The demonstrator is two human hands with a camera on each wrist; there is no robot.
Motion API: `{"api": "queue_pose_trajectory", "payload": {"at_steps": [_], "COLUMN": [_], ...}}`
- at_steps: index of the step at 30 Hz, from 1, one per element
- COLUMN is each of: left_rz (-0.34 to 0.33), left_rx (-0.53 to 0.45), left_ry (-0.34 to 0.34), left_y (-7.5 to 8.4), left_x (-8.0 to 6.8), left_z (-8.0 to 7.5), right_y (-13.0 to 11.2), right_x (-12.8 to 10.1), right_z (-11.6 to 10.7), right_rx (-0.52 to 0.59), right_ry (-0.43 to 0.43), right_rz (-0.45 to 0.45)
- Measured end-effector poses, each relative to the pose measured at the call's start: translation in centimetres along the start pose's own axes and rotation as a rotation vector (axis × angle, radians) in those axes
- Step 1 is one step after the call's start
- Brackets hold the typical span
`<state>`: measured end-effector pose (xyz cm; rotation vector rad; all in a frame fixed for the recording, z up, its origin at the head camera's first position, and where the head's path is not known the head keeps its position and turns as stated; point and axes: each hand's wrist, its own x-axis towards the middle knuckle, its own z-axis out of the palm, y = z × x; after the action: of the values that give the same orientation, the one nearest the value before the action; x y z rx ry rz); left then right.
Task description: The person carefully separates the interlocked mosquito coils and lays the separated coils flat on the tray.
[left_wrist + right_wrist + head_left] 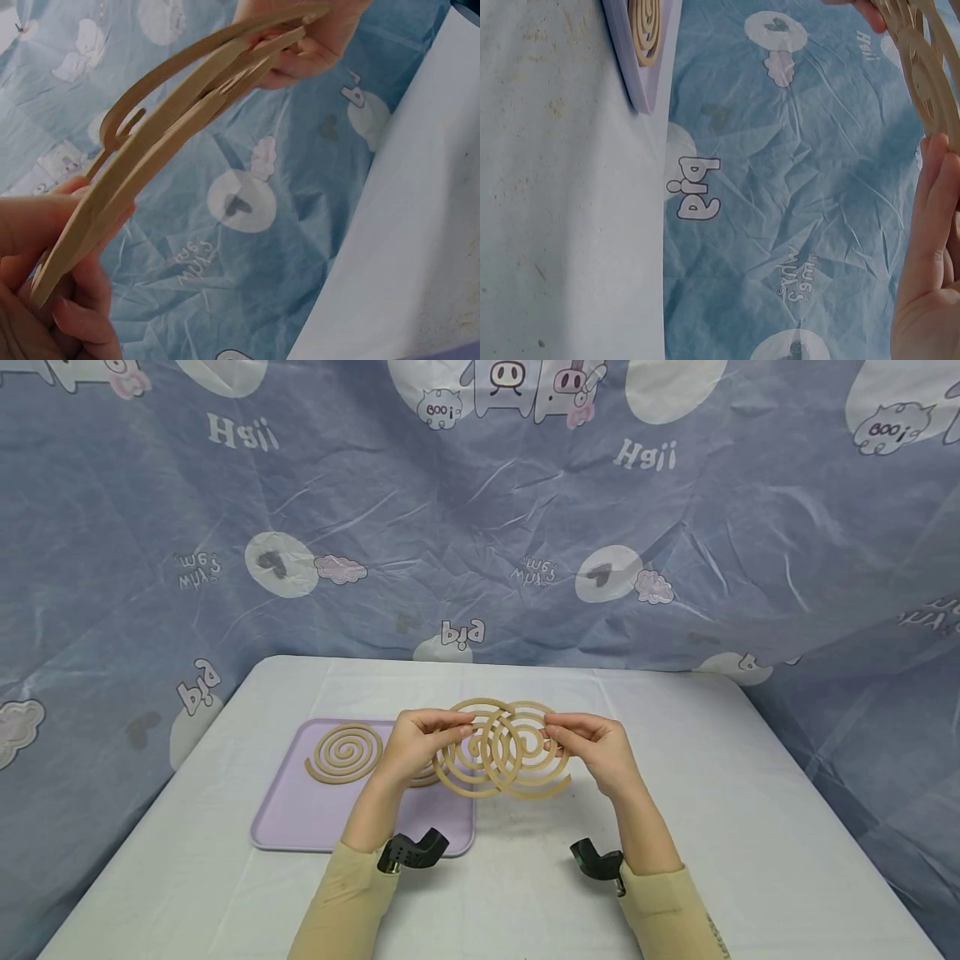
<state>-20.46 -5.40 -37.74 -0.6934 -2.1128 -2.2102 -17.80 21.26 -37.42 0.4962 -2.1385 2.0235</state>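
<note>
Two tan mosquito coils, overlapping and interleaved in the middle, are held up over the table in the head view. My left hand (408,747) pinches the left coil (463,792) between thumb and fingers. On the other side, the thumb and fingers of my right hand (600,753) pinch the right coil (536,795). Seen nearly edge-on in the left wrist view, the coil strips (161,139) cross close together and bow slightly apart. In the right wrist view, only part of the held coils (928,86) shows at the top right.
A lilac tray (292,827) lies on the white table (675,793), left of the held coils. One mosquito coil (345,752) lies flat on it; another coil (424,780) is partly hidden behind my left hand. A blue printed cloth (450,510) hangs behind the table.
</note>
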Motion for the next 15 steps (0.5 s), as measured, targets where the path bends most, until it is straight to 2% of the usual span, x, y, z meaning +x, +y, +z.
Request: {"api": "queue_pose_trajectory", "payload": {"at_steps": [6,15], "left_rz": [-0.012,-0.025], "left_rx": [0.004,0.004], "left_ry": [-0.097,-0.147], "left_y": [-0.13,0.04], "left_x": [0.04,-0.04], "left_z": [-0.51,-0.62], "right_y": [-0.18,-0.36], "right_x": [-0.06,-0.17], "right_z": [-0.54,-0.99], "right_rx": [-0.003,-0.041], "right_ry": [-0.067,-0.119], "right_rz": [0.03,0.038]}}
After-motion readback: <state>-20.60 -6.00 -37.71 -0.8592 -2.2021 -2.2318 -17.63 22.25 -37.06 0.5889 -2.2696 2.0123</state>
